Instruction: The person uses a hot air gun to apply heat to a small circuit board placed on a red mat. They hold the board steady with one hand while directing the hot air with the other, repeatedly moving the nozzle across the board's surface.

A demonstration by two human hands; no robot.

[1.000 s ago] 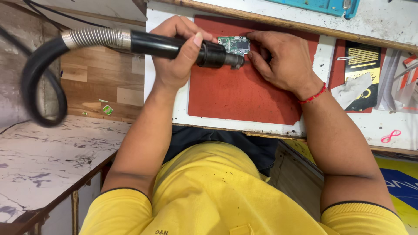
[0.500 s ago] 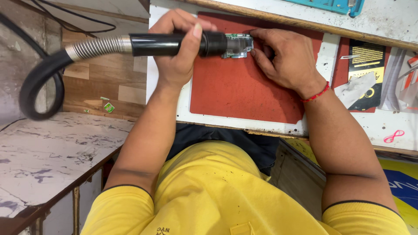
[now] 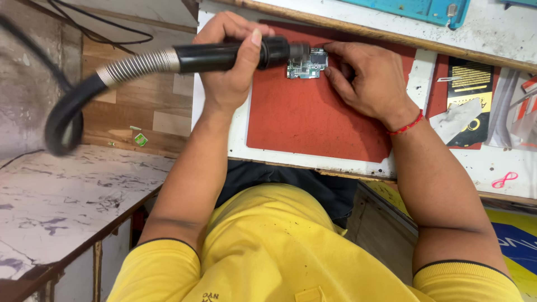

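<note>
We have the work well in hand but not finished, as far as we can judge: the nozzle is at the board and both hands are committed, and nothing shows a part lifted off or set aside, so the heating itself seems to be the step we are in, with whatever follows it not yet begun. Nearest to us, both forearms run up from our yellow shirt (image 3: 268, 246) and over the near edge of the white bench (image 3: 313, 162). Our left hand (image 3: 232, 61) is closed in a full fist around the black handle of the hot-air tool (image 3: 224, 56), thumb laid along the top, wrist straight, with the ribbed metal collar and thick black hose (image 3: 67, 117) trailing away to the outside of that hand. The tool lies nearly level, and its metal nozzle pokes out of the fist toward our other hand. Our right hand (image 3: 369, 78), with a red thread at the wrist, rests palm down on the red mat (image 3: 313, 117), fingers curled and the fingertips pinching the edge of the small green circuit board (image 3: 307, 64) to pin it flat. The board sits between the two hands, just off the left thumb, and the nozzle's end is over or touching its near-left edge; we cannot tell which. Beyond the right hand's outer side lie a black and yellow packet (image 3: 470, 89) and a pink loop (image 3: 505, 179), and past the fingertips a teal tray (image 3: 414, 8) at the far edge.
</note>
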